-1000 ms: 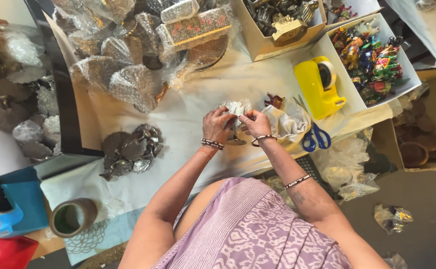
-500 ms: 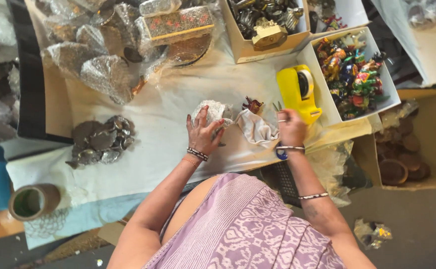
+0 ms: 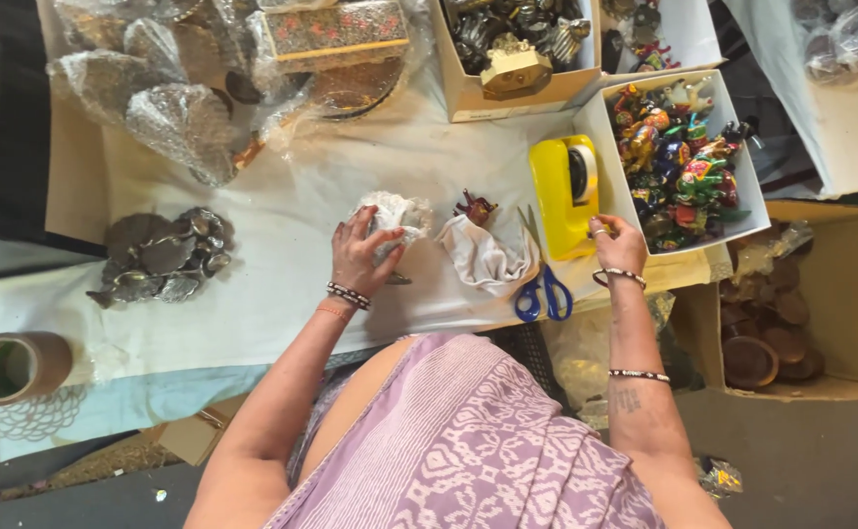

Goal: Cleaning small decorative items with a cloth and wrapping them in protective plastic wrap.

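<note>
Left hand (image 3: 358, 257) presses a white-wrapped bundle (image 3: 395, 214), fingers spread, on the cloth-covered table (image 3: 253, 294). Right hand (image 3: 617, 243) touches the yellow tape dispenser (image 3: 566, 194), fingers loosely curled. Blue-handled scissors (image 3: 543, 286) lie between.

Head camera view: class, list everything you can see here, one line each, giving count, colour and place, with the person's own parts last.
Wrapped bundle: one, white, centre of the cloth, under the left hand.
Small figurine: one, dark red-brown, beside the bundle.
Loose wrapping: one piece, white, below the figurine.
Scissors: one pair, blue handles, near the table edge.
Tape dispenser: one, yellow, right of the scissors.
Painted figurines: many, multicoloured, in a white box at right.
Metal pieces: a cluster, dark grey, left on the cloth.
Tape roll: one, brown, far left.
Cardboard box: one, brown, lower right, holding round brown items.
Left hand: on the bundle.
Right hand: at the dispenser's lower edge.
</note>
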